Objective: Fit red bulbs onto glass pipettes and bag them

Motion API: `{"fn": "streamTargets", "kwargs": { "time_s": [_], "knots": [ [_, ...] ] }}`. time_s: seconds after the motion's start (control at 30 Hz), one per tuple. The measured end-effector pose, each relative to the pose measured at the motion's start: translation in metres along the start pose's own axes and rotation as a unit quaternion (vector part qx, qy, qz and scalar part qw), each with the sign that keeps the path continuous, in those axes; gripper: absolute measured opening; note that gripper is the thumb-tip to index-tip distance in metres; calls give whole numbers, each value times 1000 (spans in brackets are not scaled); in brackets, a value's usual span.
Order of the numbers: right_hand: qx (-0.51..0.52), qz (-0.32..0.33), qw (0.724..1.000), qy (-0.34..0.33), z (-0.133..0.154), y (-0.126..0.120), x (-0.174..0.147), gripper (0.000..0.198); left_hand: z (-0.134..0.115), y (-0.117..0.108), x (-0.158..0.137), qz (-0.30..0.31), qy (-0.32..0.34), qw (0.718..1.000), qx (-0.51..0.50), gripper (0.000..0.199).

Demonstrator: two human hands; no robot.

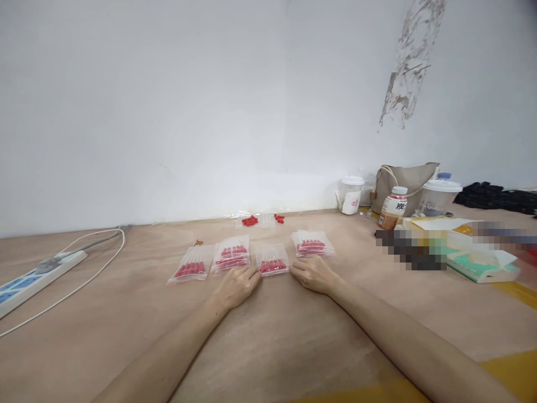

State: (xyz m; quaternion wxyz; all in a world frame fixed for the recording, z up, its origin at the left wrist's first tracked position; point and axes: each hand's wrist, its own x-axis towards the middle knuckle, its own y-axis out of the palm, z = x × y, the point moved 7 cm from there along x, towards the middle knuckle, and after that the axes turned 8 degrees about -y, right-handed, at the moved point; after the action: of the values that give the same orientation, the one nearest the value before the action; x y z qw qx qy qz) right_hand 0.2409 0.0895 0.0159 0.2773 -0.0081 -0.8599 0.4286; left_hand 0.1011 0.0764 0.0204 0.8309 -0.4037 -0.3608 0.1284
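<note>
A clear plastic bag (272,261) with a row of small red pieces lies flat on the table between my hands. My left hand (240,284) is closed, its fingertips pinching the bag's near left corner. At the near right corner, my right hand (314,274) is closed on the same bag. Left of it lies a stack of similar bags (232,253), and beyond that one more filled bag (189,266). Another stack of bags (314,244) sits just past my right hand. Against the wall are loose-looking red pieces (250,221) on clear plastic.
At the far left is a power strip (25,284) with a white cable (98,272). To the right stand a lidded cup (351,196), a bottle (393,210), a grey bag (413,182) and another lidded cup (438,199). A green-and-white box (482,263) lies nearer.
</note>
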Motion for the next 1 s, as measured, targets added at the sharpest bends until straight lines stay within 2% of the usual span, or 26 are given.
{"fn": "streamTargets", "kwargs": {
  "time_s": [0.17, 0.33, 0.83, 1.0],
  "knots": [
    [-24, -52, 998, 10, 1, -6, 0, 23, 1, -6, -1, -77, -6, 997, -17, 18],
    [-27, -59, 998, 16, 2, -7, 2, 20, 0, -11, 1, -120, 12, 992, -47, 17],
    [-35, -77, 996, 0, 11, -10, 14, 22, 0, -13, 5, -128, -4, 989, -70, 13],
    [-42, -97, 994, 2, 23, -12, 23, 20, -8, -15, 10, -139, 9, 987, -79, 14]
  ]
}}
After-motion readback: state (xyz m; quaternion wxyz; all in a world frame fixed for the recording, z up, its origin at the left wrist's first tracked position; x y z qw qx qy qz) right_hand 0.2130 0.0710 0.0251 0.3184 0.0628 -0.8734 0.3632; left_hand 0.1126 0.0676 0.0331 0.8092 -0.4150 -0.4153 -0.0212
